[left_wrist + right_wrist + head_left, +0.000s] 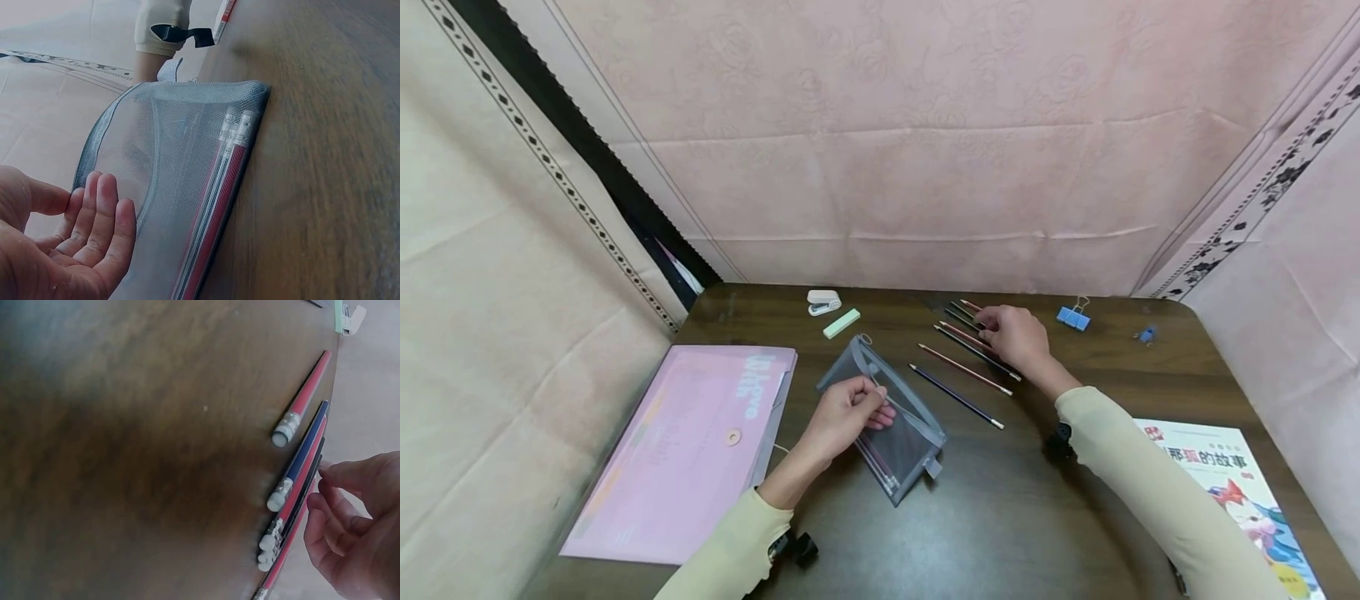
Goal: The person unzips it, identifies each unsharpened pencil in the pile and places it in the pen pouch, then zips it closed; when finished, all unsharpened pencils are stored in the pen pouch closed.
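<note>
My left hand point(853, 408) pinches the edge of the grey mesh pencil case point(917, 442) between thumb and fingers. Through the mesh, a few pencils point(228, 169) show, their eraser ends towards one corner. Right of the case, several pencils lie side by side on the table, among them a dark blue pencil point(955, 396) and a red pencil point(964, 368). Over the far pencils, my right hand point(1017, 337) has its fingers curled, thumb and index at a dark pencil point(307, 478); the fingertips partly hide it.
A pink folder point(685, 450) lies on the left, a picture book point(1240, 492) on the right. Towards the back are a white stapler point(823, 301), a pale green eraser-like bar point(842, 323), a blue binder clip point(1073, 317) and a small blue item point(1146, 335). Curtains hang around the table.
</note>
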The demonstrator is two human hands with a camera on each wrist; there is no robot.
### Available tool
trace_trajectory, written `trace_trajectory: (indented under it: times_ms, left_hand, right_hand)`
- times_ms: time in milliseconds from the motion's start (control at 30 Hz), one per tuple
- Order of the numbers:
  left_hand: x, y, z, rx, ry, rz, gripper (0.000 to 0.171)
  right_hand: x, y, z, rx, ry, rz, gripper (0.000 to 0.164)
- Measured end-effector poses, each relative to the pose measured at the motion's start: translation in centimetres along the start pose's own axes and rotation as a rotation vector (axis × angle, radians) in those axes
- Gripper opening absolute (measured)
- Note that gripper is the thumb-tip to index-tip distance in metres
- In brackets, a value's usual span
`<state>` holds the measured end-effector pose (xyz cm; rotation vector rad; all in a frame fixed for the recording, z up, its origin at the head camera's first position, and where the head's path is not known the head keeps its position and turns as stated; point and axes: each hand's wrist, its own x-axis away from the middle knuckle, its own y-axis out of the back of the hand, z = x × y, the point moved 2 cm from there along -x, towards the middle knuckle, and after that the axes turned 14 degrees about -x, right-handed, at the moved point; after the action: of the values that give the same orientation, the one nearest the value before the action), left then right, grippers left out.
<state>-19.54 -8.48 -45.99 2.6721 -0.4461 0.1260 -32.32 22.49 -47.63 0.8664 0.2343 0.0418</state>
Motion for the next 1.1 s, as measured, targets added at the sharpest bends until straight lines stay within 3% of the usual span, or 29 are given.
trace_trajectory:
  times_ms: [700,1100]
  left_hand:
    - [0.22,0.25,-0.35,-0.031,0.015,0.008,0.022]
    - [0.32,0.35,-0.43,-0.024,0.009,0.008,0.022]
  right_hand:
    - [-0.36,-0.64,0.04,0.104,-0.046,0.058,0.021]
    - [-0.41,-0.38,0.47,0.147,0.004,0.069,0.022]
